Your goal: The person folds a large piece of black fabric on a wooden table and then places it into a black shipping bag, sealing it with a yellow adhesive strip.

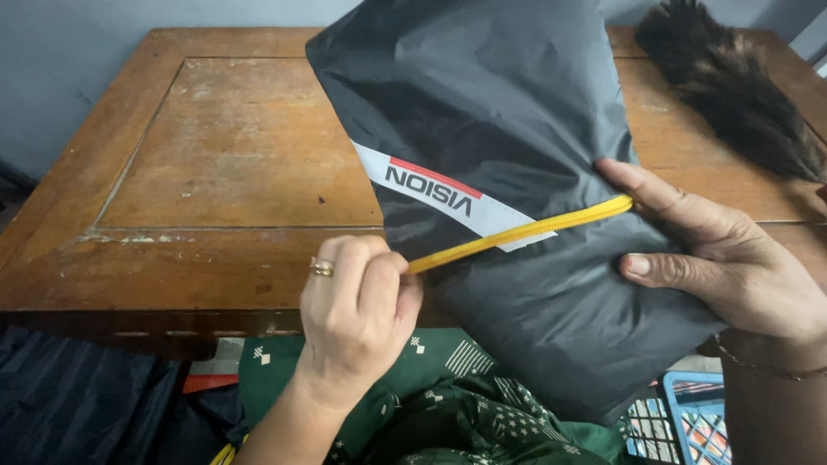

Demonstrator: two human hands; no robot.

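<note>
Dark grey bag [508, 129], yellow zip [517, 234], brown table [233, 164], green patterned cloth [465, 405]

bag: my dark grey fabric bag [482, 103], smooth and slightly creased, with a white slanted strip bearing a red bar; held up over the surface's near edge toward its right side, its lower part hanging past that edge.
zipper: yellow zipper [517, 232], running aslant across the bag, pulled taut between my left hand [357, 319] and right hand [724, 250].
</note>
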